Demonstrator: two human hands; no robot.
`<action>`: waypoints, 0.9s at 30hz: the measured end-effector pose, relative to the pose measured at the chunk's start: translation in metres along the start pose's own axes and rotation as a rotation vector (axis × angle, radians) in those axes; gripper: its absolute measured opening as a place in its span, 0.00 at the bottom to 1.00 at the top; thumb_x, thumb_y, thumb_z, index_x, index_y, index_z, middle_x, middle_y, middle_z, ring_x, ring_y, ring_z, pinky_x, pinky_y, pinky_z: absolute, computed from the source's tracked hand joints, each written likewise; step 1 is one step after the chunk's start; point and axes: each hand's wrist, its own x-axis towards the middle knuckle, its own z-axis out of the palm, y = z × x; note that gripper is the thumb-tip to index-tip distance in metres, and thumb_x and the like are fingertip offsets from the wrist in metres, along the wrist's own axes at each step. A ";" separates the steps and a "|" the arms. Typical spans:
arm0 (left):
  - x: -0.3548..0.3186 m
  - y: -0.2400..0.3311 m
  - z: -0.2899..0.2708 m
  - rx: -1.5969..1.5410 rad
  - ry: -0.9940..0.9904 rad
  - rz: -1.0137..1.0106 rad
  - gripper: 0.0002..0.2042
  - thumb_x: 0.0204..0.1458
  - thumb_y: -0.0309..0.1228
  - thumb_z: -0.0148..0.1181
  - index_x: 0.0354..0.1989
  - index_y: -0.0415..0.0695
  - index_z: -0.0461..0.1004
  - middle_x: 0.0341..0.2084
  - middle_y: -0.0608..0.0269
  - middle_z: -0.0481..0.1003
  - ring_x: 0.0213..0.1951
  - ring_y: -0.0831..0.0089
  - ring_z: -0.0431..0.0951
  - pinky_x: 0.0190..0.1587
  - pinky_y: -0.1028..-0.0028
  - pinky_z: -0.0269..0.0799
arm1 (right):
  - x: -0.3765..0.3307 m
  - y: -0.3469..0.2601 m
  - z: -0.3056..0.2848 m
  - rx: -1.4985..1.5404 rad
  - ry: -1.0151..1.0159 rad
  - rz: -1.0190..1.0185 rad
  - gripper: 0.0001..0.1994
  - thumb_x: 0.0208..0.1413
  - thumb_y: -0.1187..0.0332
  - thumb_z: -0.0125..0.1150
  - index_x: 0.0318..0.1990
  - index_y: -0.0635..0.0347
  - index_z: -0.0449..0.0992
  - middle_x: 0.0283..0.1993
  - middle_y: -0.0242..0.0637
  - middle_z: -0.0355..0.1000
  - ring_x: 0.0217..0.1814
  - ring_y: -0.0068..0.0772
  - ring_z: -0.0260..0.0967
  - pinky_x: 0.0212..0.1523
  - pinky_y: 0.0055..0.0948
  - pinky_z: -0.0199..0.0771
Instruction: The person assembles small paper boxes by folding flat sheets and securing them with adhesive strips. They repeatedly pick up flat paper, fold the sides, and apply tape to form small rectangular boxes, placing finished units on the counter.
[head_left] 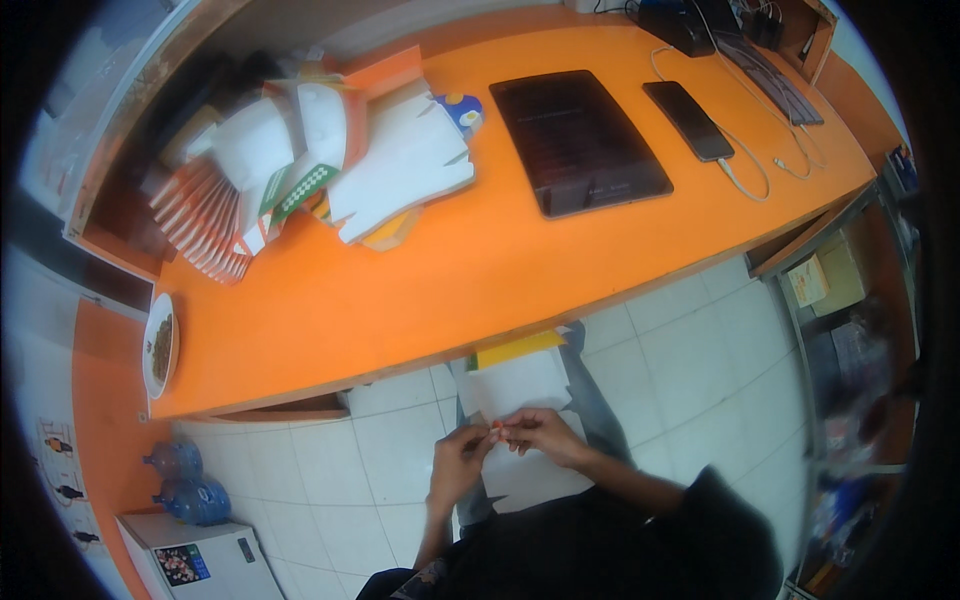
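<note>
Over my lap, my left hand (458, 462) and my right hand (547, 437) meet at the fingertips. Both are closed in a pinch on a small orange-red piece (496, 430), too small to name and partly covered by the fingers. Below them, a white cardboard sheet (535, 475) lies across my legs. Its upper panel (520, 382) reaches toward the table edge and has a yellow strip along its far side. My fingers hide the middle of the sheet.
An orange table (390, 300) stands ahead. On it lie a pile of flat cardboard cartons (400, 165), a black tablet (580, 140), a phone (688, 120) on a cable, and a white plate (172, 375) with brown bits. Blue water jugs (195, 502) sit at left; a stocked shelf (810, 370) stands right.
</note>
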 end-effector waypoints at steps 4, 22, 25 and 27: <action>0.000 -0.011 -0.005 -0.136 -0.045 -0.071 0.07 0.52 0.27 0.62 0.33 0.35 0.77 0.24 0.61 0.77 0.30 0.77 0.76 0.35 0.78 0.71 | 0.001 -0.001 0.001 -0.043 -0.022 0.004 0.16 0.53 0.63 0.64 0.44 0.65 0.75 0.34 0.33 0.74 0.32 0.19 0.70 0.30 0.19 0.69; -0.005 -0.017 -0.011 0.171 0.097 -0.015 0.08 0.48 0.27 0.63 0.28 0.34 0.74 0.22 0.54 0.75 0.26 0.71 0.78 0.30 0.74 0.73 | 0.019 0.009 0.020 -0.095 -0.052 -0.037 0.10 0.57 0.73 0.57 0.44 0.71 0.74 0.36 0.44 0.75 0.30 0.34 0.76 0.32 0.27 0.79; -0.005 -0.018 -0.009 0.096 0.105 -0.035 0.08 0.48 0.27 0.63 0.27 0.35 0.73 0.22 0.55 0.74 0.25 0.71 0.77 0.30 0.74 0.73 | 0.024 0.000 0.015 -0.128 -0.112 -0.002 0.10 0.56 0.72 0.59 0.41 0.70 0.75 0.34 0.43 0.76 0.27 0.31 0.76 0.27 0.24 0.77; -0.004 -0.018 -0.007 0.102 0.109 -0.057 0.08 0.48 0.27 0.63 0.27 0.35 0.73 0.22 0.55 0.74 0.24 0.72 0.77 0.29 0.74 0.72 | 0.027 -0.005 0.010 -0.325 -0.132 0.010 0.09 0.55 0.71 0.61 0.39 0.69 0.76 0.32 0.41 0.76 0.27 0.26 0.75 0.23 0.22 0.74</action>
